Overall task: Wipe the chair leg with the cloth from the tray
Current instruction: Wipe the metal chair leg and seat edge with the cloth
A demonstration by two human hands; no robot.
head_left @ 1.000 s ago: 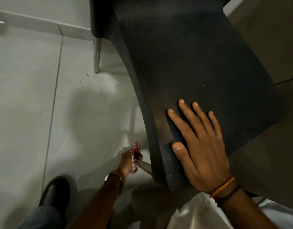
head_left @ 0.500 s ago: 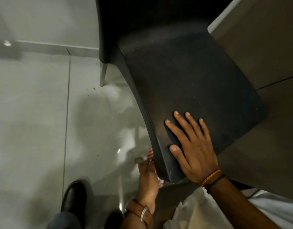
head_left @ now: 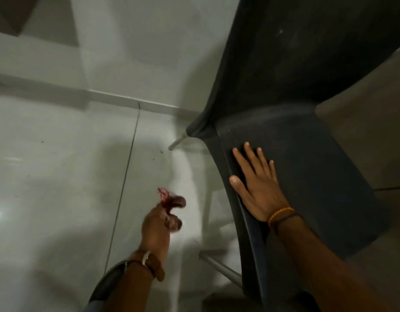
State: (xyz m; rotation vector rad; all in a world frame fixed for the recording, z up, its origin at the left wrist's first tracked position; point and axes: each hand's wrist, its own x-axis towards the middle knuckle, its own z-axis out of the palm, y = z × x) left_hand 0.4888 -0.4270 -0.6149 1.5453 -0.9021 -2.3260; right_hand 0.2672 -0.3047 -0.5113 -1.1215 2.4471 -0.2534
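Observation:
A dark chair fills the right side of the view. My right hand lies flat on its seat near the front left corner, fingers spread. My left hand is raised over the floor, to the left of the chair and apart from it, fingers closed around a bunched red checked cloth that sticks out above them. The near metal chair leg slants out from under the seat, below and to the right of that hand. The far leg shows below the backrest corner. No tray is in view.
Pale glossy floor tiles spread to the left, with a white skirting board along the wall behind. My dark shoe stands at the bottom edge. A grey-brown surface borders the chair on the right.
My left hand has come away from the near chair leg, moving up and to the left with the cloth. The view has tilted upward. My right hand stays on the seat.

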